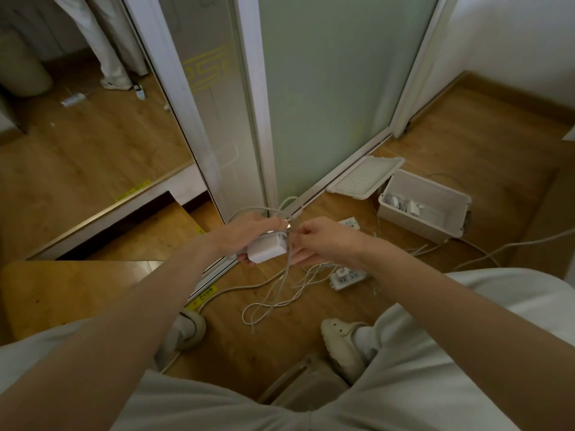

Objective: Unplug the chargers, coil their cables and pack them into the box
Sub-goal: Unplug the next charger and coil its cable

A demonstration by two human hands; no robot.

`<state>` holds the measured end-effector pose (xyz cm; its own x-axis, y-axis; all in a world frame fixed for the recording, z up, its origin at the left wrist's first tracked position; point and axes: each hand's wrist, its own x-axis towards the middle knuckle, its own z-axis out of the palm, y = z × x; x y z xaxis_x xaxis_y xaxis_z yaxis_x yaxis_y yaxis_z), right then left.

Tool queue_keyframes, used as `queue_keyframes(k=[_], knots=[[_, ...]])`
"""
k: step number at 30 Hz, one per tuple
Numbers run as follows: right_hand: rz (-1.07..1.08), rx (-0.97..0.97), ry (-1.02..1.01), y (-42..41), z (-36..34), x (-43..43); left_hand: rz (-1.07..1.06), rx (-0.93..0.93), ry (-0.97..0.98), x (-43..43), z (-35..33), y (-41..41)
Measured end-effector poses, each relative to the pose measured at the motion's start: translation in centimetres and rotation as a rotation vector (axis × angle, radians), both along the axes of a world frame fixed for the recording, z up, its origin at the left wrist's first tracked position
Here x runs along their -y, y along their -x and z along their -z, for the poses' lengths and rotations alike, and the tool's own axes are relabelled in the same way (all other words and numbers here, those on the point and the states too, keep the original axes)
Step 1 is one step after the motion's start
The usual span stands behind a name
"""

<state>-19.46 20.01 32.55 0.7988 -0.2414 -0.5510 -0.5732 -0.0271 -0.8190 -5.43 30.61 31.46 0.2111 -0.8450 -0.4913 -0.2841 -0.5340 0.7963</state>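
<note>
My left hand [249, 233] grips a white charger brick [268, 251] above the floor. Its cable [281, 287] loops over that hand and hangs down to the wooden floor. My right hand [323, 241] pinches the cable right beside the brick. The white box [424, 223] stands open at the right, with coiled white chargers [404, 206] inside. A power strip [347, 276] lies on the floor below my right hand, one charger still plugged into it.
The box lid [365, 177] lies by the sliding door track. A second power strip [350, 223] sits behind my right hand. Loose white cables [513, 245] trail across the floor at right. A mirror stands at left, a frosted glass door ahead. My feet in pale shoes [340, 340] are below.
</note>
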Motion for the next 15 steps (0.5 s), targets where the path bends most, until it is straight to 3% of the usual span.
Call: queue_keyframes(k=[3,7,9,11,15], knots=[[-0.017,-0.050,-0.021,0.2,-0.6,-0.5,0.057,0.058,-0.084,-0.3,0.4,-0.4],[0.130,-0.074,0.525,-0.1,-0.1,1.8,0.235,0.271,-0.214,-1.2,1.2,-1.1],[0.276,-0.094,0.658,0.4,1.2,4.0,0.265,0.307,-0.258,-1.8,1.4,-1.4],[0.365,-0.151,0.698,1.3,2.8,6.0,0.196,0.213,-0.233,-2.0,1.1,-1.3],[0.370,-0.368,0.713,3.5,6.4,7.7,-0.180,-0.140,0.010,-1.5,-0.6,-1.6]])
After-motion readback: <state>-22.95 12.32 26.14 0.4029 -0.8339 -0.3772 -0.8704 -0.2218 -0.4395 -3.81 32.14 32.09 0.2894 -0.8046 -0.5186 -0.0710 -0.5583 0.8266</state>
